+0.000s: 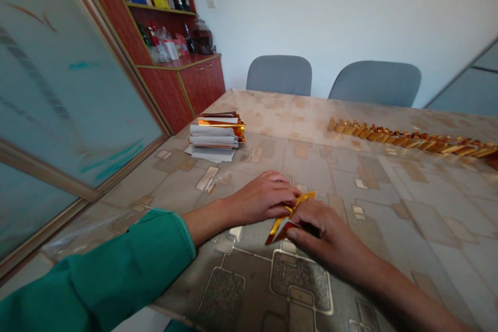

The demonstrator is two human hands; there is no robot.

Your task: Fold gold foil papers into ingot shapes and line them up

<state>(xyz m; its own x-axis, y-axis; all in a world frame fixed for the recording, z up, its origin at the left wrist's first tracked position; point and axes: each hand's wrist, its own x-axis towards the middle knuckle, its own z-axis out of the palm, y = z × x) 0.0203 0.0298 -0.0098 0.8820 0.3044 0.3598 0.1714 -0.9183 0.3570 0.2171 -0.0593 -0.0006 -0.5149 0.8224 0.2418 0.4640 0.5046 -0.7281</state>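
Note:
A sheet of gold foil paper (pixel 278 226) with a pale underside lies partly folded on the patterned tablecloth, near the middle of the view. My right hand (pixel 321 223) grips its near side, thumb in front and fingers curled over the fold. From the left, my left hand (pixel 268 194) reaches in with its fingers bent down on the paper's far edge, pressing it. Both hands are close together, and their fingers hide much of the fold.
Farther off on the left stands a stack of gold and white paper (pixel 213 140). A long row of folded gold pieces (pixel 408 139) runs along the right. Two grey chairs (pixel 279 75) stand behind the table (pixel 264 101); a red-brown cabinet (pixel 202 83) is at the left.

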